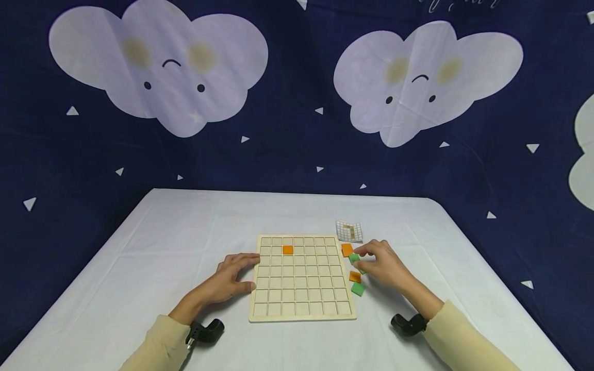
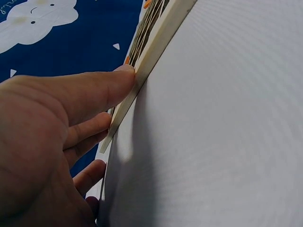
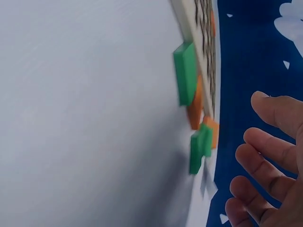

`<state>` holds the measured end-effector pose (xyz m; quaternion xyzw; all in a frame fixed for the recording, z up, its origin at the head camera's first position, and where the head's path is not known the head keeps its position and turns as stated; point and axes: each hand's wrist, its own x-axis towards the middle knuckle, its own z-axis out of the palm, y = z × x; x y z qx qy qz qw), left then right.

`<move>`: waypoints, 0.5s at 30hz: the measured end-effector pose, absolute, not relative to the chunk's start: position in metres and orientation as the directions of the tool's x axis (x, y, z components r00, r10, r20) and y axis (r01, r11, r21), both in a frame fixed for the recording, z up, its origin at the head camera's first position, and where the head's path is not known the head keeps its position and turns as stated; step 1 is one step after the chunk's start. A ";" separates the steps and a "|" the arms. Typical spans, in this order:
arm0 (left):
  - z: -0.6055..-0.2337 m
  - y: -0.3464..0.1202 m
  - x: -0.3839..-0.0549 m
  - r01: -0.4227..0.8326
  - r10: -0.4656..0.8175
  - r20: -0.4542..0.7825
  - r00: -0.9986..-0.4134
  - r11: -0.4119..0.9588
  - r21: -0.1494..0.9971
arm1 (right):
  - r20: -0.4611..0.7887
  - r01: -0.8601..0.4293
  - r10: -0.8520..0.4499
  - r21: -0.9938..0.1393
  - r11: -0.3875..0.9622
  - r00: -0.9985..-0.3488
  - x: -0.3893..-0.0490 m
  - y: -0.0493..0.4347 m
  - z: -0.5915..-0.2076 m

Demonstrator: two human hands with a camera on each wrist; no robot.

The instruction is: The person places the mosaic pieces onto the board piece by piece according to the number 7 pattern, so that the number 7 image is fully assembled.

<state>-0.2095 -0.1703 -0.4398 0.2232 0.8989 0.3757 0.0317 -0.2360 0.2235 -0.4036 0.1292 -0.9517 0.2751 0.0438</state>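
A pale wooden grid board lies flat on the table with one orange square tile in its upper rows. At its left edge rests my left hand, thumb and fingertips touching the rim; the left wrist view shows the thumb straight against the board's side. My right hand hovers over the loose tiles right of the board, thumb and fingers apart with nothing between them. Below it lie green tiles and orange tiles; one green tile is partly hidden by the fingers in the head view.
Beyond the loose tiles, by the board's far right corner, lies a small paper card printed with a coloured grid. A white cloth covers the table. Behind its far edge hangs a dark blue curtain with clouds.
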 end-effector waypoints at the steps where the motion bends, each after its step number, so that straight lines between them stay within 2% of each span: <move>1: -0.440 -0.170 -0.209 0.378 0.425 0.112 -0.898 0.619 0.688 | 0.154 -0.270 -0.222 -0.512 0.816 -0.963 -0.236 0.226 -0.405; 15: -0.441 -0.169 -0.210 0.362 0.417 0.100 -0.903 0.616 0.699 | 0.128 -0.270 -0.239 -0.514 0.814 -0.963 -0.238 0.248 -0.420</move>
